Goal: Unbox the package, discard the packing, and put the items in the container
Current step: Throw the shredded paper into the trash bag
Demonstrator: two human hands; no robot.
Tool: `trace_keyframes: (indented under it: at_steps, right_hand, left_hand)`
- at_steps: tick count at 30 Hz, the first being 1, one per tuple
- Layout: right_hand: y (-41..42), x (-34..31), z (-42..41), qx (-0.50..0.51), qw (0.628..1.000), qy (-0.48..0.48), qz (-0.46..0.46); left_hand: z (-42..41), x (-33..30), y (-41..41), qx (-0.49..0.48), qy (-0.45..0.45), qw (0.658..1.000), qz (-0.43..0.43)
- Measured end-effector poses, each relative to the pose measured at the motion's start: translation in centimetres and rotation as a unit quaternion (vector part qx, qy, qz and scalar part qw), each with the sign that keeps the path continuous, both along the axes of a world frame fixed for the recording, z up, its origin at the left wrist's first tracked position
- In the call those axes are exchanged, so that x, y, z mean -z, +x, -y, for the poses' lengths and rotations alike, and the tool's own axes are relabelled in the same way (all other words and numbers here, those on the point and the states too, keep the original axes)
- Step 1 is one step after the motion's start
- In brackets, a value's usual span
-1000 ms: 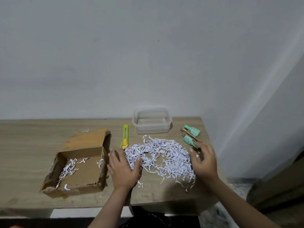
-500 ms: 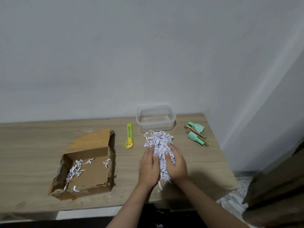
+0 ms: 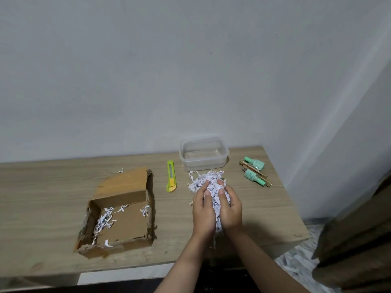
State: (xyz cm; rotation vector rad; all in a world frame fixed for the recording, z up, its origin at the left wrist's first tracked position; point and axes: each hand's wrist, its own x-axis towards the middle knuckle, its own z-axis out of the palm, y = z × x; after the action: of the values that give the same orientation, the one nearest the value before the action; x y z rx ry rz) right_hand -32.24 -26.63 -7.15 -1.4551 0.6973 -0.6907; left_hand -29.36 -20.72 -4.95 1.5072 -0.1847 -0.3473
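Observation:
A bunch of white shredded paper packing is pressed between my left hand and my right hand over the middle of the wooden table. Both hands cup it from the sides, and strands hang below the palms. To the left lies the opened cardboard box with a few paper shreds inside. An empty clear plastic container stands at the back of the table. Right of it lie two mint-green small bottles and thin brown sticks.
A yellow-green utility knife lies between the box and the container. The table's right edge ends near the bottles, with a patterned floor below. A dark brown object stands at the lower right. A plain wall rises behind.
The paper was spread wide on the table with my hands on either side; my hands swept together and gathered it into one compact bunch, now squeezed tighter and lifted slightly.

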Motion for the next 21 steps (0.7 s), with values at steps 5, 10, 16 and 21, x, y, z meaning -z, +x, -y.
trace_keyframes:
  at_steps: [5,10,16,21]
  right_hand:
    - [-1.8,-1.8,-0.3,-0.02,1.0,-0.014,0.008]
    - [-4.4,-2.4,-0.5,-0.048,0.998,-0.04,-0.015]
    - [-8.7,-3.1,-1.7,-0.077,0.996,-0.006,0.05]
    - [-12.1,-3.2,-3.5,-0.105,0.99,0.014,0.09]
  left_hand:
    - [-0.4,-1.9,-2.3,-0.022,-0.025,0.999,0.043]
    - [-0.7,-2.1,-5.2,-0.073,-0.044,0.994,0.072]
    - [-1.5,-2.3,-10.3,-0.117,-0.037,0.99,0.072]
    - [-3.1,-2.1,-14.1,-0.136,-0.035,0.988,0.058]
